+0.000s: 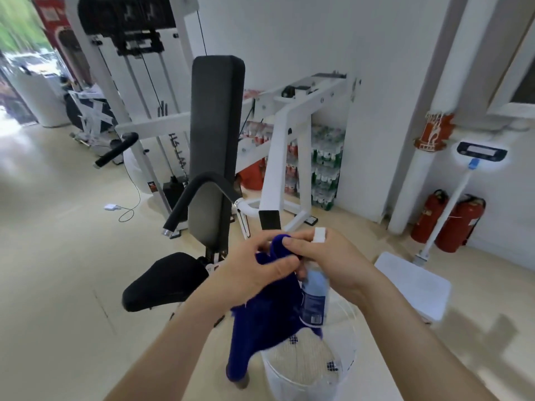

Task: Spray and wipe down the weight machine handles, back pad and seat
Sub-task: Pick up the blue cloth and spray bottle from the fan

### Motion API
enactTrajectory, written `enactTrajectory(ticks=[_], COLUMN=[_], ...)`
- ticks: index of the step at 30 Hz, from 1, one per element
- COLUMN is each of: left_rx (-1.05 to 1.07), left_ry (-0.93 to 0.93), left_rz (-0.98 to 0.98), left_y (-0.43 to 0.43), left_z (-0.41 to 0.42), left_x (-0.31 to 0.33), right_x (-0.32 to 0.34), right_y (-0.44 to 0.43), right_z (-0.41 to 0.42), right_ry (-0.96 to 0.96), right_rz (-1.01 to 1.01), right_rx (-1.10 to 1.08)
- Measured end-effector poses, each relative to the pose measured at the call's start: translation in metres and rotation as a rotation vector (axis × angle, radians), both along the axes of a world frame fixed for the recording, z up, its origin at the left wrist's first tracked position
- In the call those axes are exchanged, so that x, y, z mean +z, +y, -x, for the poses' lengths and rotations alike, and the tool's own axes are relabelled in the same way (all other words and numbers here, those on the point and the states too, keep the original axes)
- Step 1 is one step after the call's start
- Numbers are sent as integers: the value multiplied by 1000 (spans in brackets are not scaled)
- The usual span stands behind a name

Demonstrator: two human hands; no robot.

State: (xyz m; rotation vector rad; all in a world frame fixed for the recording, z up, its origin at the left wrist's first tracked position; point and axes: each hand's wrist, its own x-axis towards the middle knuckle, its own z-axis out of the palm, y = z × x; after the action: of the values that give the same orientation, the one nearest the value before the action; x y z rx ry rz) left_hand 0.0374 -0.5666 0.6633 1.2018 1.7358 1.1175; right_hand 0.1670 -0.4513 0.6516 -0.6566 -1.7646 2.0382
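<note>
The weight machine stands ahead of me with a tall black back pad [217, 134], a black seat [162, 280] low at the left, and two black padded handles, one near [199, 195] and one farther left [117, 150]. My left hand [249, 273] grips a dark blue cloth [260, 322] that hangs down from it. My right hand [327, 259] holds a pale blue spray bottle [314, 296] by its top, a white nozzle showing between the fingers. Both hands meet just right of the seat, in front of the machine.
A clear plastic bucket [344, 371] stands directly under my hands. A white step stool [417, 285] sits to the right, with a scale post [445, 209] and two red fire extinguishers [451, 224] by the wall. Stacked bottle packs [325, 169] lie behind the white frame.
</note>
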Motion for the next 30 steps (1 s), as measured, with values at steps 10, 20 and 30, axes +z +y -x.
enactTrajectory(ticks=[10,20,30], left_rx=[191,70,-114], left_ry=[19,-6,-233], left_rz=[-320,-280,-264], left_y=[-55,-99,-111], left_z=[82,183,254], left_x=[27,52,26], right_x=[42,41,-4], right_y=[-74,-123,-126], right_z=[80,174,231], right_ry=[-132,-47,131], right_rz=[-420,-338,137], right_rx=[-112,131,302])
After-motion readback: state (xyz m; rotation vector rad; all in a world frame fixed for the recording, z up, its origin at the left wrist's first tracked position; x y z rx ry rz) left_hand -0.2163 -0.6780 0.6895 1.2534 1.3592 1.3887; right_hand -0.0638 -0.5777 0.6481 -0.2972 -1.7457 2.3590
